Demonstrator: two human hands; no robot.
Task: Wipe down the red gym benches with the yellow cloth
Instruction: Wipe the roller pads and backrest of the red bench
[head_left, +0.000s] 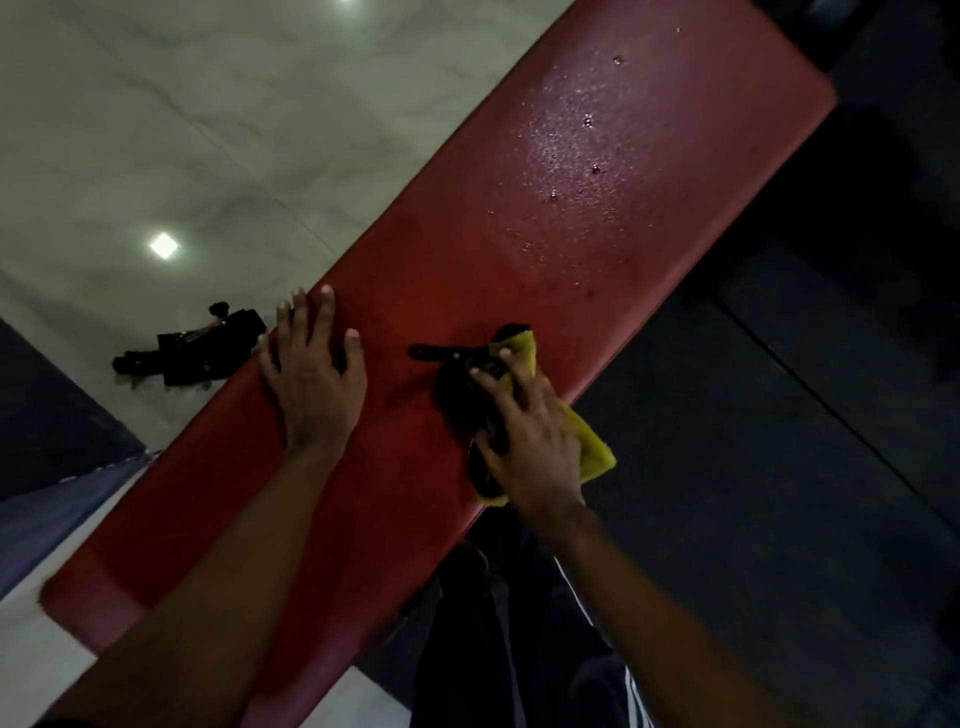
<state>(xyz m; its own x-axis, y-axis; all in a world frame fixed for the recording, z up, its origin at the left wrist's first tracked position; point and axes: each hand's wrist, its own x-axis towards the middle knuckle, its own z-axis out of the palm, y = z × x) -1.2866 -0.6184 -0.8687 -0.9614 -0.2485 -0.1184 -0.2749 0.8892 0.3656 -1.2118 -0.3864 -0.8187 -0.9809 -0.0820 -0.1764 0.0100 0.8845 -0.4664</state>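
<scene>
A long red padded gym bench (519, 270) runs diagonally from lower left to upper right. Its far end is wet with droplets. My left hand (311, 374) lies flat on the pad near its left edge, fingers spread. My right hand (524, 441) grips the yellow cloth (592, 447) near the pad's right edge, along with a black object (462, 379) whose strap-like end sticks out to the left. The cloth hangs partly over the bench edge.
Pale glossy tiled floor (182, 130) lies left of the bench, with a black metal piece (202, 348) on it. Dark rubber matting (805, 467) covers the right side. My dark trousers with white stripes (519, 649) show below the bench.
</scene>
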